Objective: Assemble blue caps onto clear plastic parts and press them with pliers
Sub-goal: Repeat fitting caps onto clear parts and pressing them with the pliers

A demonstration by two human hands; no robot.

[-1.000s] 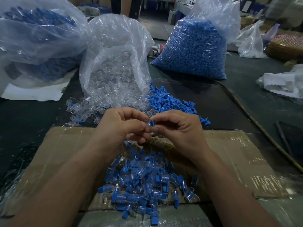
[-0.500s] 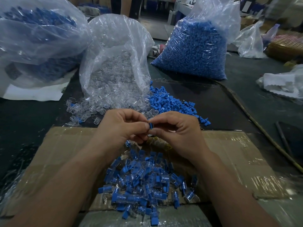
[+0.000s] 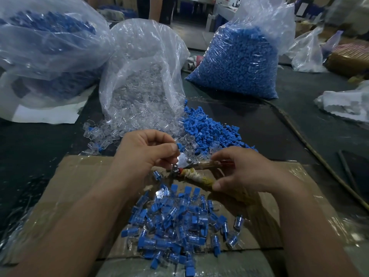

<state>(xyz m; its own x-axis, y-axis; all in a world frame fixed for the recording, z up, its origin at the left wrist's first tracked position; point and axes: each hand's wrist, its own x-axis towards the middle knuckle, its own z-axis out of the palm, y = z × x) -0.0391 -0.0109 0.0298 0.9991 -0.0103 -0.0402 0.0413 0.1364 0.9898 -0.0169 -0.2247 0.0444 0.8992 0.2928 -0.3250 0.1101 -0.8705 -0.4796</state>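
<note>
Head view. Left hand grip: thumb and forefinger closed on one blue cap, which sat atop one clear part, just over the far edge of the cardboard sheet. Right hand grip: fingers curled round the wrapped handles of one pair of pliers, same spot; jaws aimed at the left hand, gap unreadable.

Judgement: seat cap square first, feed piece straight into jaws, squeeze lightly; too hard could crack clear plastic.

On the cardboard's near half: one heap of capped pieces, dozens, uncountable. Beyond the cardboard, on the counter: one loose spill of clear parts, one of blue caps, three big bags: one clear-parts bag, two blue-filled bags.
</note>
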